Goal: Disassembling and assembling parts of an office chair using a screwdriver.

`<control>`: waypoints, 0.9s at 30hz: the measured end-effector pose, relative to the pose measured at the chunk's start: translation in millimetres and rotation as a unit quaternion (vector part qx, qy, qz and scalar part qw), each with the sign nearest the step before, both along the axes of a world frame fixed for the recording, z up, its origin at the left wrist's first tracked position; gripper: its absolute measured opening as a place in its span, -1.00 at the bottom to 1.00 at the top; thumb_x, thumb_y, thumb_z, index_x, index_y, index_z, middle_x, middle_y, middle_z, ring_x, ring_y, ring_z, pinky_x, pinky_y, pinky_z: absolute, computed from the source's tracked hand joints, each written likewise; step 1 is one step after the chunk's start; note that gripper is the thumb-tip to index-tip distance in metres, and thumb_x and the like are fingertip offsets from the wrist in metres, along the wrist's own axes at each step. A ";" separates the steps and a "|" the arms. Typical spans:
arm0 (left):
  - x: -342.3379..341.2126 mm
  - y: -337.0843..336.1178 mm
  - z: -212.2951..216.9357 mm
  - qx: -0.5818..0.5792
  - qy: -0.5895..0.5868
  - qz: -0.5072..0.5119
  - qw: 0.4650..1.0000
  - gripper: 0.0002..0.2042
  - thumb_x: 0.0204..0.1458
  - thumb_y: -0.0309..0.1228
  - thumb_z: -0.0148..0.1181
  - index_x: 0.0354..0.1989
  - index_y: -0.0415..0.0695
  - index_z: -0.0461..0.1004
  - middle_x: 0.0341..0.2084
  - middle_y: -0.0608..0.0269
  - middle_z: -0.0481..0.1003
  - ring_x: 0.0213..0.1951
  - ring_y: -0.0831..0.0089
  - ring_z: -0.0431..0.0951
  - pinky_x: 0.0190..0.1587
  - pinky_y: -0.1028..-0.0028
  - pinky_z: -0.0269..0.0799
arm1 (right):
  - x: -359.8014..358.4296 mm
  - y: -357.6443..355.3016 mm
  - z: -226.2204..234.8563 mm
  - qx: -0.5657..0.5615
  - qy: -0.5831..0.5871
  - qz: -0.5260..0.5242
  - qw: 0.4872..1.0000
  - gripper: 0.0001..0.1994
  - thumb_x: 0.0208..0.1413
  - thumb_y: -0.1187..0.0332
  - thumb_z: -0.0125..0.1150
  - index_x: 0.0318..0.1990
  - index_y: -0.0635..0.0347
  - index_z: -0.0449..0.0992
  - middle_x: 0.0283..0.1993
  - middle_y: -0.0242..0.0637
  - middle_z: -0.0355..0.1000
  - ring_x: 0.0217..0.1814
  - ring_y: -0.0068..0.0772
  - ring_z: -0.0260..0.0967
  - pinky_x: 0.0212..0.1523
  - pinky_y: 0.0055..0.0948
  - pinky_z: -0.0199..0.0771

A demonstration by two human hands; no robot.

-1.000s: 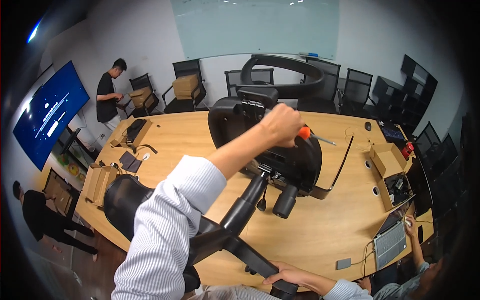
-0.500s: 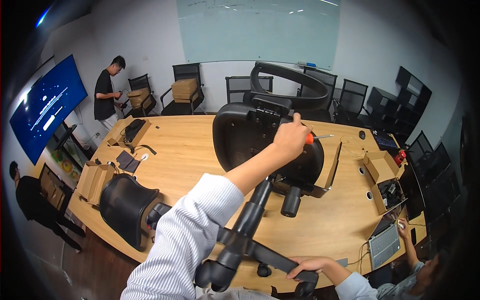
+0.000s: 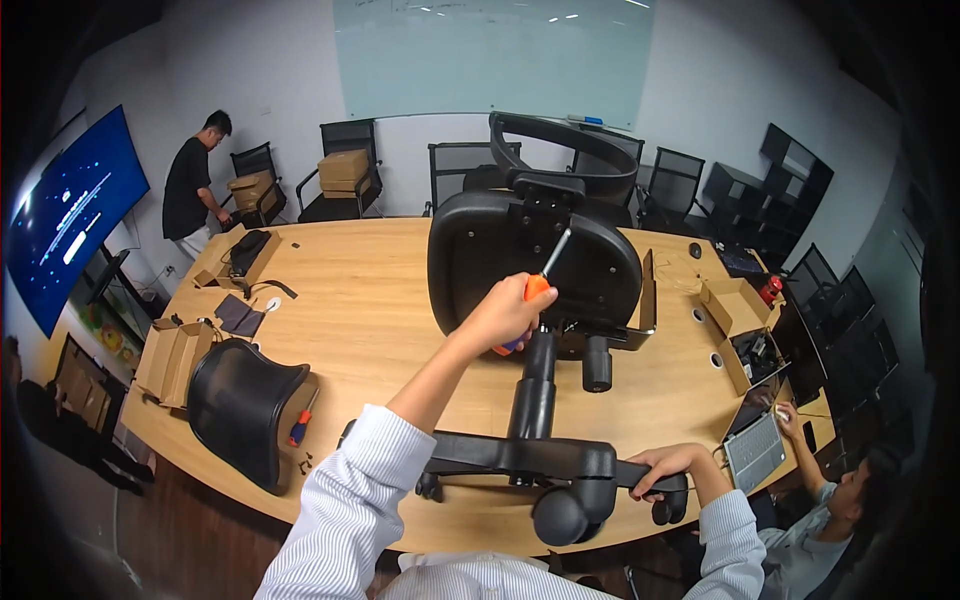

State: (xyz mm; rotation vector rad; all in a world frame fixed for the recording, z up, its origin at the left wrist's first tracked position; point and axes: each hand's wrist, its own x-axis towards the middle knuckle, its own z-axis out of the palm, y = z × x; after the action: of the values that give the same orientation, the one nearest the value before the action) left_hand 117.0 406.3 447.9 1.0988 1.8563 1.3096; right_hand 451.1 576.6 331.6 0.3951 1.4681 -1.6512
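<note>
A black office chair lies tipped on the table, its seat underside [image 3: 475, 265] facing me and its post [image 3: 533, 390] running down to the wheeled base [image 3: 560, 458]. My left hand [image 3: 503, 318] is closed round an orange and blue screwdriver [image 3: 537, 288], its shaft pointing up in front of the seat underside. Whether the tip touches anything I cannot tell. At the base's right side my right hand [image 3: 670, 465] grips one leg near a caster. A black loop-shaped armrest [image 3: 600, 150] sticks up at the seat's far side.
On the wooden table [image 3: 350, 300], a mesh backrest [image 3: 237, 405] lies left, beside another screwdriver [image 3: 300, 428] and small screws [image 3: 305, 463]. Open cardboard boxes [image 3: 737, 310] flank both sides. A seated person [image 3: 835, 510] uses a laptop [image 3: 757, 452] at right. Two people stand at left.
My left hand has drawn down and left from the seat bracket, and the screwdriver now points up instead of right. The base has turned, its gripped leg and my right hand shifting right and up.
</note>
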 end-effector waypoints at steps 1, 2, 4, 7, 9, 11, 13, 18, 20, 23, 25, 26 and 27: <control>-4.1 0.2 0.8 0.005 -0.038 0.002 0.999 -0.68 0.22 -0.15 0.07 -0.34 -0.21 0.33 -0.67 0.32 0.37 -0.68 0.55 0.41 -0.65 0.49 0.43 | -4.3 -1.3 6.4 0.006 -0.002 -0.001 1.000 -0.62 0.12 0.45 0.24 0.08 0.33 0.35 -0.35 -0.31 0.47 -0.41 -0.55 0.41 -0.40 -0.55 0.44; -7.0 1.5 0.6 0.015 -0.101 -0.012 0.995 -0.66 0.22 -0.12 0.07 -0.30 -0.20 0.40 -0.58 0.32 0.41 -0.56 0.57 0.44 -0.47 0.51 0.46 | -9.0 -0.7 17.2 0.164 0.106 0.063 0.979 -0.61 0.14 0.43 0.22 0.11 0.33 0.35 -0.29 -0.27 0.49 -0.35 -0.52 0.44 -0.33 -0.54 0.47; -6.6 6.0 -3.4 0.023 -0.100 -0.003 0.995 -0.66 0.22 -0.11 0.09 -0.27 -0.19 0.45 -0.53 0.34 0.43 -0.48 0.59 0.44 -0.38 0.53 0.43 | -29.9 -5.2 41.5 0.342 0.246 0.014 0.907 -0.65 0.20 0.34 0.16 0.09 0.32 0.41 -0.22 -0.23 0.52 -0.26 -0.48 0.47 -0.23 -0.49 0.50; 5.9 13.0 -13.5 0.045 -0.105 -0.042 0.993 -0.63 0.17 -0.07 0.16 -0.17 -0.18 0.55 -0.41 0.41 0.45 -0.32 0.64 0.39 -0.21 0.57 0.32 | -93.2 -41.3 63.0 0.195 0.377 -0.360 0.831 -0.62 0.30 0.20 0.04 0.13 0.28 0.38 -0.16 -0.23 0.51 -0.19 -0.45 0.49 -0.13 -0.41 0.53; 16.5 18.1 -18.9 0.094 -0.128 -0.070 0.985 -0.63 0.16 -0.08 0.18 -0.19 -0.18 0.55 -0.47 0.42 0.44 -0.42 0.64 0.39 -0.33 0.58 0.34 | -143.0 -80.5 59.7 0.120 0.439 -0.413 0.789 -0.63 0.33 0.21 -0.01 0.13 0.29 0.30 -0.16 -0.23 0.48 -0.20 -0.42 0.52 -0.16 -0.38 0.57; 16.2 21.2 -17.9 0.045 -0.194 -0.068 0.978 -0.65 0.16 -0.10 0.19 -0.18 -0.18 0.55 -0.52 0.44 0.43 -0.55 0.63 0.37 -0.48 0.57 0.33 | -179.0 -100.6 62.8 0.109 0.441 -0.477 0.753 -0.63 0.32 0.22 -0.01 0.14 0.28 0.24 -0.17 -0.19 0.46 -0.24 -0.39 0.54 -0.23 -0.38 0.59; 5.4 22.8 -11.2 0.059 -0.143 -0.063 0.986 -0.66 0.16 -0.15 0.20 -0.17 -0.23 0.53 -0.57 0.38 0.47 -0.63 0.62 0.38 -0.58 0.57 0.32 | -189.8 -105.7 68.4 0.071 0.434 -0.525 0.729 -0.63 0.30 0.23 0.03 0.13 0.29 0.26 -0.25 -0.18 0.44 -0.45 -0.44 0.52 -0.50 -0.48 0.55; -64.1 28.5 23.5 0.203 0.369 0.155 0.894 -0.52 -0.17 -0.29 0.45 -0.08 -0.31 0.53 -0.42 0.06 0.54 -0.31 0.22 0.56 -0.22 0.31 0.46 | -177.9 -96.9 90.7 0.190 0.423 -0.555 0.690 -0.62 0.22 0.31 0.13 0.11 0.33 0.31 -0.52 -0.32 0.33 -0.79 -0.62 0.23 -0.88 -0.61 0.11; -96.3 39.8 40.3 0.169 0.465 0.225 0.839 -0.53 -0.18 -0.20 0.44 -0.13 -0.26 0.56 -0.24 0.03 0.51 -0.09 0.10 0.47 0.03 0.22 0.36 | -176.1 -96.2 96.3 0.245 0.423 -0.559 0.669 -0.65 0.20 0.35 0.14 0.09 0.32 0.34 -0.51 -0.34 0.34 -0.76 -0.65 0.23 -0.83 -0.62 0.16; -121.0 66.5 47.2 0.065 0.446 0.096 0.888 -0.47 -0.23 -0.11 0.48 -0.22 -0.30 0.53 -0.25 -0.09 0.52 -0.12 0.05 0.49 0.05 0.24 0.33 | -183.6 -96.0 96.5 0.321 0.404 -0.549 0.658 -0.66 0.19 0.35 0.16 0.06 0.31 0.38 -0.49 -0.33 0.37 -0.70 -0.65 0.26 -0.76 -0.60 0.23; -128.4 79.9 41.6 0.060 0.410 0.090 0.906 -0.45 -0.24 -0.09 0.49 -0.21 -0.30 0.49 -0.23 -0.10 0.52 -0.09 0.03 0.49 0.06 0.24 0.32 | -189.6 -93.2 92.8 0.349 0.384 -0.557 0.648 -0.68 0.17 0.37 0.19 0.04 0.29 0.41 -0.46 -0.31 0.41 -0.64 -0.64 0.28 -0.65 -0.57 0.29; -130.4 84.2 37.4 0.042 0.371 0.088 0.924 -0.42 -0.24 -0.07 0.49 -0.20 -0.30 0.45 -0.22 -0.11 0.52 -0.06 0.02 0.48 0.08 0.24 0.31 | -193.4 -91.1 90.4 0.366 0.395 -0.557 0.632 -0.68 0.15 0.36 0.20 0.03 0.31 0.42 -0.45 -0.29 0.42 -0.60 -0.60 0.30 -0.58 -0.53 0.32; -131.7 86.9 32.2 0.041 0.370 0.085 0.924 -0.42 -0.24 -0.07 0.49 -0.20 -0.30 0.45 -0.22 -0.11 0.52 -0.06 0.02 0.48 0.08 0.24 0.31 | -195.8 -88.8 87.8 0.381 0.405 -0.554 0.619 -0.67 0.14 0.36 0.21 0.02 0.32 0.43 -0.44 -0.27 0.43 -0.55 -0.56 0.33 -0.52 -0.49 0.35</control>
State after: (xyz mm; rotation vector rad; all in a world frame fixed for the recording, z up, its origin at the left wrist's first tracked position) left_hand -14.7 493.2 480.2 1.6704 2.4940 1.1529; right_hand 255.3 487.8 419.4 1.3870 3.0457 -2.1172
